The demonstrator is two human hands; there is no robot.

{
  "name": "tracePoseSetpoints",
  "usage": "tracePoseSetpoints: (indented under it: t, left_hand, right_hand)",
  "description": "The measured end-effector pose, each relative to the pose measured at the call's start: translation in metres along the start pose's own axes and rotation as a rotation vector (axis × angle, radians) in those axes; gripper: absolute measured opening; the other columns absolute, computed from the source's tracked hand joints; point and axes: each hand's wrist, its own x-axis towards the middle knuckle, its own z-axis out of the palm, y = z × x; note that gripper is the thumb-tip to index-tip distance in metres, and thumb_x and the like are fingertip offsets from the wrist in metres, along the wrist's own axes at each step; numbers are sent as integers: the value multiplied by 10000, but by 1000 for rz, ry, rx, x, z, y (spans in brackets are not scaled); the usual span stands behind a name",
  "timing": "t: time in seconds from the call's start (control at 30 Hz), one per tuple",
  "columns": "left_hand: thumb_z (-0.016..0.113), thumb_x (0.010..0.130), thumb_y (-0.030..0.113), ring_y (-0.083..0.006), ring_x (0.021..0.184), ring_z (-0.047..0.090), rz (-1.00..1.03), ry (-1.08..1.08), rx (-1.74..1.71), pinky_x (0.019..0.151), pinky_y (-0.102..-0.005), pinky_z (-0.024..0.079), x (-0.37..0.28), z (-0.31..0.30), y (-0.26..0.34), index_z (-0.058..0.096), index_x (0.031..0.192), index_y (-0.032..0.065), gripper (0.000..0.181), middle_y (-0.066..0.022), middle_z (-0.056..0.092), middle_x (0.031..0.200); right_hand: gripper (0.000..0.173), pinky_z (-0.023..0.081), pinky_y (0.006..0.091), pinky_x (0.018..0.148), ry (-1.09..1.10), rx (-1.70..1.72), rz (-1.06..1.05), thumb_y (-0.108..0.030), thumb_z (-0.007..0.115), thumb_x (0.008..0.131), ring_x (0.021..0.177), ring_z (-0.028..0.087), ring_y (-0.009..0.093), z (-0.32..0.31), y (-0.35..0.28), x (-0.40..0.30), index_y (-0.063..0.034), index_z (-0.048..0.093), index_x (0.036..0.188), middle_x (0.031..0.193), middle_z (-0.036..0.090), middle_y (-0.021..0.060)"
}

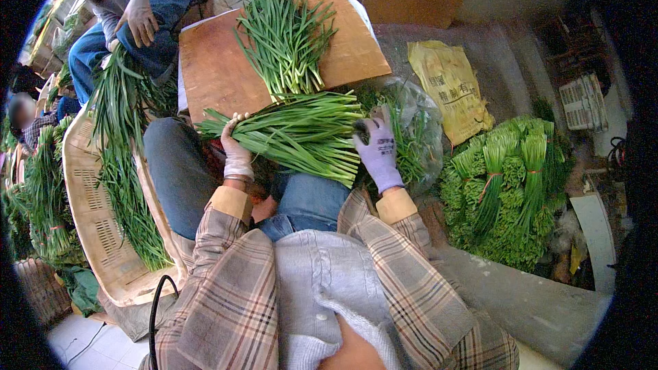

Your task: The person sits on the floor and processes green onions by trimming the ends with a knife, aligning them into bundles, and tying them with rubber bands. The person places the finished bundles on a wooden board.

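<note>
My left hand [237, 150], in a whitish glove, is closed around the leafy end of a bunch of garlic chives [303, 131]. The bunch lies crosswise above my lap, its pale stem ends pointing right. Beside those ends is my right hand [378, 146], in a lilac glove with a dark palm and printed writing. Its fingers are curved and apart, with nothing visibly gripped; whether they touch the stems is unclear. Just beyond the bunch, a loose pile of chives [288, 41] rests on a brown board [216, 72].
Left of me stands a cream plastic crate [95, 216] with long chives [126, 205]. A gloved co-worker's hand [139, 18] is above it. To my right are a clear plastic bag [429, 139] with green scraps, a yellow sack [452, 87] and stacked, banded chive bundles [506, 185].
</note>
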Motion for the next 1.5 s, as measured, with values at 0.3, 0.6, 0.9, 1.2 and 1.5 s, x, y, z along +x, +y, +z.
tracePoseSetpoints:
  t: [0.3, 0.6, 0.9, 1.2, 1.5]
  left_hand:
    - [546, 738, 50, -265, 820, 549, 16, -37, 2, 877, -378, 431, -3, 6, 0, 517, 954, -22, 229, -92, 563, 782]
    - [546, 741, 63, -266, 861, 555, 28, 53, 65, 892, -361, 418, -9, 17, 0, 530, 929, -13, 203, -87, 571, 799]
    - [545, 739, 63, -271, 861, 548, 25, -4, 34, 894, -379, 413, -4, 6, -1, 523, 955, -13, 230, -92, 571, 823]
    - [527, 747, 47, -278, 877, 559, 29, 83, 56, 898, -395, 420, -7, 6, -1, 527, 937, -8, 199, -93, 579, 824]
    - [538, 755, 41, -281, 879, 570, 25, 42, 85, 892, -378, 433, -4, 0, 1, 533, 961, -32, 219, -104, 588, 835]
  right_hand:
    - [286, 462, 341, 744, 87, 315, 310, -198, 654, 760, 823, 597, 270, -35, 52, -16, 1, 595, 957, 889, 622, 157]
    - [298, 439, 374, 769, 119, 53, 138, -242, 675, 733, 865, 562, 295, 29, 7, -7, 1, 591, 884, 902, 573, 168]
    - [364, 435, 375, 799, 116, 317, 300, -306, 645, 788, 888, 562, 300, 7, 44, -13, 5, 614, 976, 970, 586, 191]
    - [424, 425, 333, 848, 11, 524, 438, -231, 721, 725, 967, 560, 259, 40, -5, -5, 54, 575, 1002, 1075, 582, 176]
    - [262, 459, 284, 683, -76, 830, 540, -162, 685, 756, 749, 592, 155, 45, 10, -5, 11, 607, 937, 895, 649, 80]
